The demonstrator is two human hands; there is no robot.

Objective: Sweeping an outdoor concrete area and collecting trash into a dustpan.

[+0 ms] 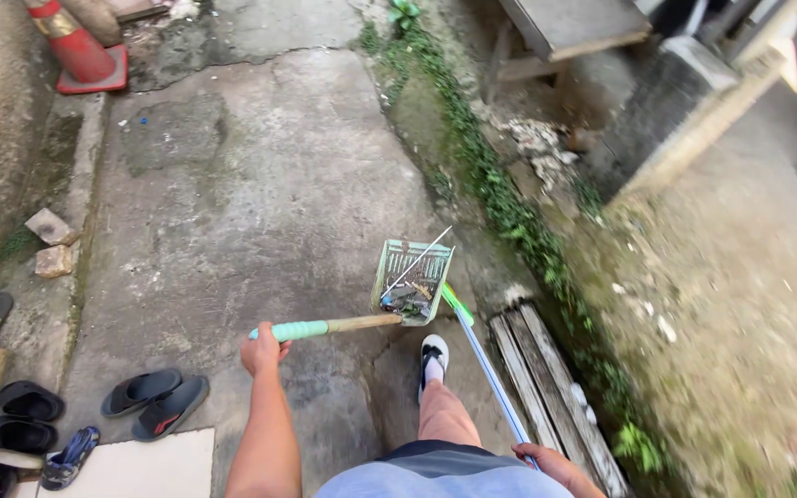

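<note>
Head view looked down on a cracked concrete path (260, 184). Left hand (263, 353) was clamped around the green grip of a wooden handle, and at the far end of that handle a green dustpan (412, 279) sat low over the concrete, just ahead of the person's foot in a white sandal (433, 355). Bits of rubbish and a thin stick lay in the dustpan. Right hand (546, 460), low at the frame's edge, was closed on a long blue-and-green pole (483, 362) that slanted up to meet the dustpan's right side. Weathered planks (546, 387) lay just right of the pole, beside a strip of weeds (509, 212). Dark slippers (154, 401) lay on the left, well apart from the dustpan, and a red cone (76, 46) stood far up the path.
</note>
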